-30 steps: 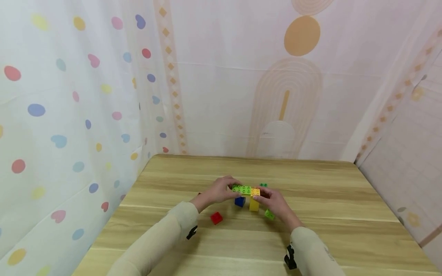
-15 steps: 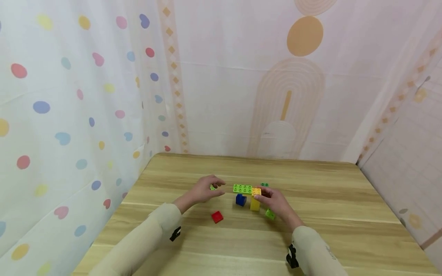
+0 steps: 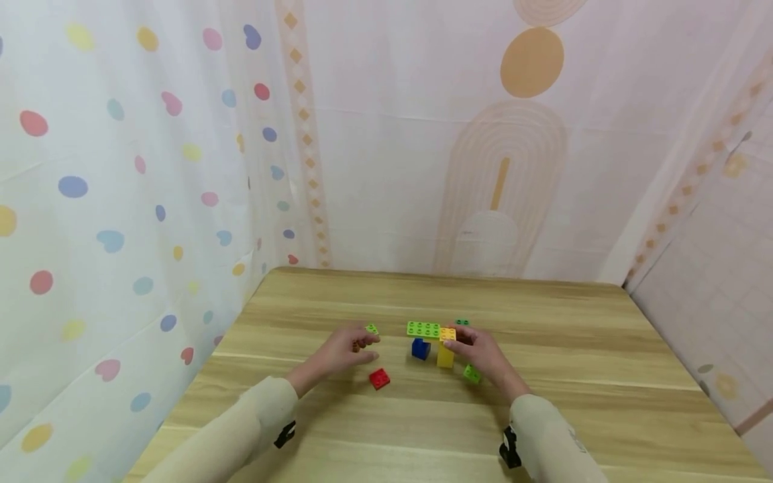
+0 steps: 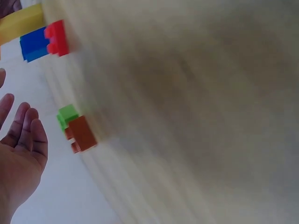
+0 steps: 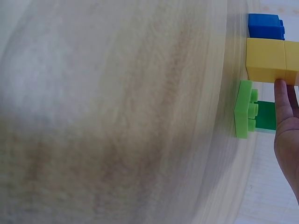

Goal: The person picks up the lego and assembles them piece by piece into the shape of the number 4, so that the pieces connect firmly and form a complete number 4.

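My right hand (image 3: 480,350) grips an upright stack of yellow bricks (image 3: 445,357), thumb at its top front. A long light green brick (image 3: 423,329) juts left from the top of the stack, over a blue brick (image 3: 420,349). My left hand (image 3: 345,349) is open, fingers loosely bent with nothing between them. Beside it are an orange-brown brick (image 4: 83,134) and a small light green brick (image 4: 68,112), both partly hidden by the hand in the head view. A red brick (image 3: 379,379) lies just in front of the left hand.
Another light green brick (image 3: 472,373) lies under the right hand, and a dark green brick (image 3: 462,322) stands behind it. All of this is on a wooden table (image 3: 543,315), with patterned curtains (image 3: 386,168) behind and at the sides.
My left hand has let go of the long light green brick and moved left and nearer to me, towards the orange-brown brick. The right hand has kept its grip on the yellow stack.
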`<state>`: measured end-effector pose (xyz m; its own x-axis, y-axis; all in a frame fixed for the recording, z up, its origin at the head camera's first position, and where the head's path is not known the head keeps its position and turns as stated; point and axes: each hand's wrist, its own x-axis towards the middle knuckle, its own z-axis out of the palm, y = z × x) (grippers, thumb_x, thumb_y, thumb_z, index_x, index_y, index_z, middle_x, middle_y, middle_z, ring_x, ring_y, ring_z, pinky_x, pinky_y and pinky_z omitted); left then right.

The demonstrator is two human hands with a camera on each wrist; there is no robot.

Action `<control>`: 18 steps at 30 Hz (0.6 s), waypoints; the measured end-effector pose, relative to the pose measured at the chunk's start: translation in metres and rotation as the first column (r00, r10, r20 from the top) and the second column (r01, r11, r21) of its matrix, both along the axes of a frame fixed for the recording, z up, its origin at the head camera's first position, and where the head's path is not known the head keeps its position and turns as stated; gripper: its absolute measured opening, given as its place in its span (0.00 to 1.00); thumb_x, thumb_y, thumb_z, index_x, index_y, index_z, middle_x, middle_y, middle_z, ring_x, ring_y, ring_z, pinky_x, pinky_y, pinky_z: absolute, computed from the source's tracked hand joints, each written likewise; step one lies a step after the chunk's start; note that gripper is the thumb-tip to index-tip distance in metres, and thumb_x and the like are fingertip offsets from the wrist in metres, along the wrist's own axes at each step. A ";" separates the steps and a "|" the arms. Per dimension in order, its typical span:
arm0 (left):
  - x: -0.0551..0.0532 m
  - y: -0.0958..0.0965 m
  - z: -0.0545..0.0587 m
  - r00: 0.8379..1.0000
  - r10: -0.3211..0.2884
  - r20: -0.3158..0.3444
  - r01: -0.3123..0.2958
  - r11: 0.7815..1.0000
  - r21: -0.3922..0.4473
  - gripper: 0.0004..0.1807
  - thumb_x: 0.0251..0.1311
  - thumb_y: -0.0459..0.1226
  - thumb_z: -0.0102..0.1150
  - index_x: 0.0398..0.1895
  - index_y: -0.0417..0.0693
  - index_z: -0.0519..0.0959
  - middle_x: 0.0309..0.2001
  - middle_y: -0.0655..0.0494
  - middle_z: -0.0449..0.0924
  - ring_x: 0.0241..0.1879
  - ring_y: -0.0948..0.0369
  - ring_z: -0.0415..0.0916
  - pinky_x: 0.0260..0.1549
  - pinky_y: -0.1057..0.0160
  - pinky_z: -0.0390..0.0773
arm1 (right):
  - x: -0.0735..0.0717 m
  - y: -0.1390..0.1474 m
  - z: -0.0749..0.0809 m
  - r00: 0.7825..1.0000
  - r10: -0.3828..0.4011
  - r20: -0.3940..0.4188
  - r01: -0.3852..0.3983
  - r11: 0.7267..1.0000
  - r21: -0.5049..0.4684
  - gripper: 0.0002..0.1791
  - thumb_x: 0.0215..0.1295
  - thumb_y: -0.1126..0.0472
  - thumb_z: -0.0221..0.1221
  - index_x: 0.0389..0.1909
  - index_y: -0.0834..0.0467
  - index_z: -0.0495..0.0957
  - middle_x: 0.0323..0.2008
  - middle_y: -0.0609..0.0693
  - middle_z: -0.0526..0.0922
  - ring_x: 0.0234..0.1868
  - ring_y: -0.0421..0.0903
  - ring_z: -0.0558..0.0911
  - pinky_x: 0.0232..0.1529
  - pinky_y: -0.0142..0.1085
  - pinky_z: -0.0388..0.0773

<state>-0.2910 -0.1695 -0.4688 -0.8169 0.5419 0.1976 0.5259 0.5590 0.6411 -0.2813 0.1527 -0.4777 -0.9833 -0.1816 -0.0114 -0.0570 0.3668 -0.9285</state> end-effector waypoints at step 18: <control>0.024 -0.008 -0.030 0.970 0.159 0.184 -0.174 0.983 0.066 0.18 0.61 0.39 0.68 0.51 0.39 0.82 0.41 0.54 0.80 0.42 0.59 0.75 0.42 0.59 0.76 | 0.002 0.000 0.000 1.000 -0.002 -0.006 0.002 1.000 -0.008 0.24 0.68 0.54 0.63 0.62 0.59 0.77 0.51 0.51 0.82 0.47 0.46 0.78 0.52 0.43 0.77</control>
